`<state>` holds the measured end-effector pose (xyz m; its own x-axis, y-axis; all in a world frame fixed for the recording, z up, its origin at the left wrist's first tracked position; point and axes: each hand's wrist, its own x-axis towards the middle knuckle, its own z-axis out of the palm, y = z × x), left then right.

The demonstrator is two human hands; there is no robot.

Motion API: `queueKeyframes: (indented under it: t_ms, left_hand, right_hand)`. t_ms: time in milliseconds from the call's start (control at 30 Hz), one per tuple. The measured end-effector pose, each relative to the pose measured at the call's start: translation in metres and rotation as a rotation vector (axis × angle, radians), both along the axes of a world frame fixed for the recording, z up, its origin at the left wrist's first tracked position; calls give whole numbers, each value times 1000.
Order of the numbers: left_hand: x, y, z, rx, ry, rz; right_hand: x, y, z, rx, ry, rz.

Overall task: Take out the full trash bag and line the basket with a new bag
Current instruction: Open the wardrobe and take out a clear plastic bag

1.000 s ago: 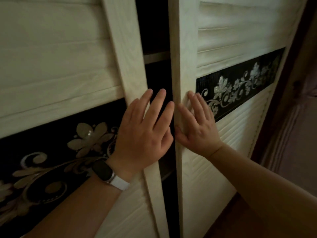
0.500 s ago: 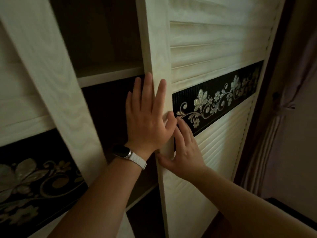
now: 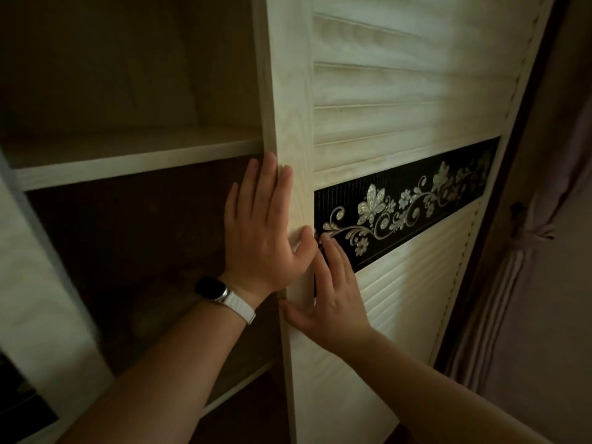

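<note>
Trash bag and basket sit out of view; your left hand (image 3: 262, 232) and right hand (image 3: 333, 293) press flat, fingers spread, on the wardrobe door (image 3: 291, 123).

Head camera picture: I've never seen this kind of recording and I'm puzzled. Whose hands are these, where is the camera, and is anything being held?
The camera sits on a person's head, looking forward and down, so you see their own arms. The left hand, with a smartwatch on its wrist, and the right hand press flat on the edge of a sliding wardrobe door with a black floral band. Neither hand holds anything. The open wardrobe shows a shelf; no trash bag or basket is in view.
</note>
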<state>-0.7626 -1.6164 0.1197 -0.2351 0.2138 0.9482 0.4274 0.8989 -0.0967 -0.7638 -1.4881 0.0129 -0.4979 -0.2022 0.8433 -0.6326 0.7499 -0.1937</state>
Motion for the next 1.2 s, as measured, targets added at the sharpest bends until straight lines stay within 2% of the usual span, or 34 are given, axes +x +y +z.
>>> queueKeyframes:
  t_ms: [300, 433, 667, 867, 1067, 1200]
  left_hand:
    - [-28, 52, 2, 29, -40, 119]
    - [-36, 56, -1, 42, -19, 97]
    - [-42, 57, 1, 44, 10, 6]
    - [-42, 54, -1, 39, -38, 3]
    - [-27, 41, -8, 1, -141, -33]
    - [-8, 1, -41, -40, -318, -7]
  right_hand:
    - [-32, 50, 7, -8, -32, 10]
    - [-40, 64, 5, 95, 13, 31]
    - [-44, 63, 2, 44, 17, 20]
    - [-44, 68, 5, 86, -6, 17]
    - [-25, 61, 3, 27, -46, -12]
    - [-5, 58, -4, 121, 75, -16]
